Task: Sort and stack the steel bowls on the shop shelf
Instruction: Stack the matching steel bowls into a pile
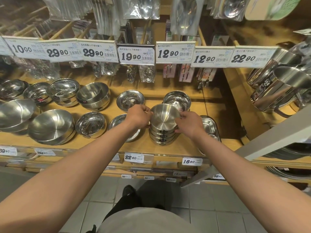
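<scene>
Nearest the camera I see both bare forearms reaching forward over a grey tiled floor (pixel 104 190) to the wooden shelf (pixel 181 145). At the shelf's front edge sit price tags, one reading 22.90 (pixel 134 158) and one 16.90 (pixel 192 161). My left hand (pixel 138 115) has its fingers curled onto the left rim of the top bowl (pixel 164 117); my right hand (pixel 189 122) pinches the right rim of the same bowl, thumb and fingers bent round the edge. That bowl sits upright on a stack of like steel bowls (pixel 162 136) near the front of the shelf, right of centre. Just right of the stack lies a compartment tray (pixel 209 126), partly hidden by the right wrist. Left of the stack a shallow plate (pixel 117 121) shows beneath the left wrist. Behind the stack stand a deeper bowl (pixel 177 100) and a flat dish (pixel 130 100). Further left are several piles of wider bowls (pixel 52 126). Farthest back hang packaged spoons (pixel 184 15) above a row of price labels (pixel 136 55).
</scene>
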`<control>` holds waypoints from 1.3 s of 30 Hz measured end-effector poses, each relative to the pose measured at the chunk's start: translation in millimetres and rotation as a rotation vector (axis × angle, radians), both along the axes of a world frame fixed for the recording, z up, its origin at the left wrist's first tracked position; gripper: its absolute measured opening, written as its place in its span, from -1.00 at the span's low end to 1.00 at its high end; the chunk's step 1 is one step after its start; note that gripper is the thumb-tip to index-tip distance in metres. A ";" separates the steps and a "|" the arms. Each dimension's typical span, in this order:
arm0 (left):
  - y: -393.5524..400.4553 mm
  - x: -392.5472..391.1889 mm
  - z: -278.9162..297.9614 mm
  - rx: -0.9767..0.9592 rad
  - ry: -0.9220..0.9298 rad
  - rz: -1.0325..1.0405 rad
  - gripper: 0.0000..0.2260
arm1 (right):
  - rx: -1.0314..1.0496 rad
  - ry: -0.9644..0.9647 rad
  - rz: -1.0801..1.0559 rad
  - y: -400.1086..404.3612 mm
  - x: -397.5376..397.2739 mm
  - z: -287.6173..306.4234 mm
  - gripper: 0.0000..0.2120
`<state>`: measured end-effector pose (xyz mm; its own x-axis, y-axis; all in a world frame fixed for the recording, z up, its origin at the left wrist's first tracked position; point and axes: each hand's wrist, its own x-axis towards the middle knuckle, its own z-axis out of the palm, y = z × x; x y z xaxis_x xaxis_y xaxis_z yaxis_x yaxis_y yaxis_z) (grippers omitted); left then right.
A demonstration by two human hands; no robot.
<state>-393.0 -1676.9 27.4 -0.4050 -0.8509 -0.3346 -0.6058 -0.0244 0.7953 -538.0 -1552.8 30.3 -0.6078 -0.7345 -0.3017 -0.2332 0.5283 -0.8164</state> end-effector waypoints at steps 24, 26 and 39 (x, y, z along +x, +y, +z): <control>-15.8 198.4 56.5 -0.114 0.189 0.312 -0.84 | -0.298 -0.127 0.181 -23.7 49.4 53.4 -0.82; -19.9 221.5 57.7 -0.096 0.222 0.361 -0.85 | -0.278 -0.145 0.235 -34.7 63.7 51.5 -0.84; -98.8 349.9 19.4 -0.001 0.304 0.556 -0.85 | -0.077 -0.161 0.322 -144.9 182.7 19.3 -0.78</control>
<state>-43.1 -1775.8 46.8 0.0204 -0.9617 -0.2733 -0.2496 -0.2695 0.9301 -355.4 -1697.6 49.6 -0.2908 -0.9048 -0.3112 -0.2428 0.3844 -0.8907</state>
